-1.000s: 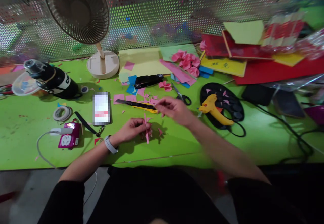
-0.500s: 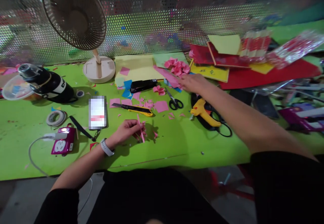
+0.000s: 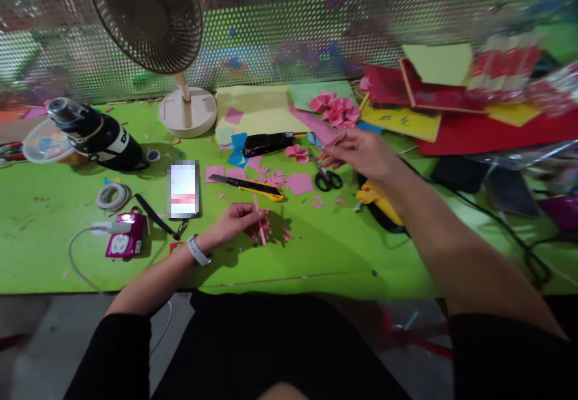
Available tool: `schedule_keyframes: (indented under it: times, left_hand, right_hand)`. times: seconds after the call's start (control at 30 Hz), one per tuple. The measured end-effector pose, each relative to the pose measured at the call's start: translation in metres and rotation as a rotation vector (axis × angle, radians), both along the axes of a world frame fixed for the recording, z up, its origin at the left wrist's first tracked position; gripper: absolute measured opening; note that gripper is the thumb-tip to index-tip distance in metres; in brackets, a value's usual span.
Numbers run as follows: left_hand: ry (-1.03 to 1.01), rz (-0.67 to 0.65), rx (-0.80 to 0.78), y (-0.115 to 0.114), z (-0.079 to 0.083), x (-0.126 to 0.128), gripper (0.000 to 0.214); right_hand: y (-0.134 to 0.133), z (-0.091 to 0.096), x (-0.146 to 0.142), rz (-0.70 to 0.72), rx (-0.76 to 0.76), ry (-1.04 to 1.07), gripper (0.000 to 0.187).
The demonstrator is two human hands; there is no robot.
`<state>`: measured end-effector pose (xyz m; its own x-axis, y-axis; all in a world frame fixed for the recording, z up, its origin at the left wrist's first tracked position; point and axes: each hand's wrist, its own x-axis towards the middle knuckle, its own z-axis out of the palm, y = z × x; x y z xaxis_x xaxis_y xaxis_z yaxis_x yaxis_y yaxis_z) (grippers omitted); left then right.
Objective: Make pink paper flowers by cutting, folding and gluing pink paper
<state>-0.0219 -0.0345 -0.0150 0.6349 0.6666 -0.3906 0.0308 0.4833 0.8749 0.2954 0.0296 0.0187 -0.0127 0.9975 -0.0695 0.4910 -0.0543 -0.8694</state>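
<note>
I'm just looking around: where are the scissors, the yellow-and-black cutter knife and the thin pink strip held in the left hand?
Scissors [image 3: 323, 173]: head view, where the blades meet the handles.
Cutter knife [image 3: 249, 186]: head view, middle of its body.
Pink strip [image 3: 262, 232]: head view, its lower half.

**Head-Worn Camera Looks Down on Green Table [image 3: 343, 258]**

Watching remotely, I see through one camera on the wearer's head, facing forward and down: black clothing [image 3: 271, 346] at bottom, left hand [image 3: 241, 221] and right hand [image 3: 356, 153] close by, near mid-frame, and a perforated screen [image 3: 262, 23] across the top.
</note>
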Motion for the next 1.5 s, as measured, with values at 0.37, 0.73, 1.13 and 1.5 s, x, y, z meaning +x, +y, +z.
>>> schedule_keyframes:
  times: [0.37,0.73,1.13,1.5]
  left_hand:
    - [-0.009,0.014,0.083,0.001,0.000,-0.002,0.045]
    - [-0.044,-0.002,0.092,-0.001,0.000,-0.001,0.045]
    - [-0.042,-0.150,0.279,-0.003,0.003,-0.003,0.041]
    - [-0.020,-0.183,0.276,-0.005,-0.005,-0.002,0.040]
  right_hand:
    - [-0.048,-0.023,-0.096,0.226,-0.254,0.698,0.031]
    - [-0.065,-0.037,-0.119,0.096,-0.158,0.728,0.028]
    - [-0.063,-0.025,-0.100,0.439,-0.096,0.184,0.030]
    - [-0.068,-0.025,-0.112,0.436,-0.026,0.334,0.029]
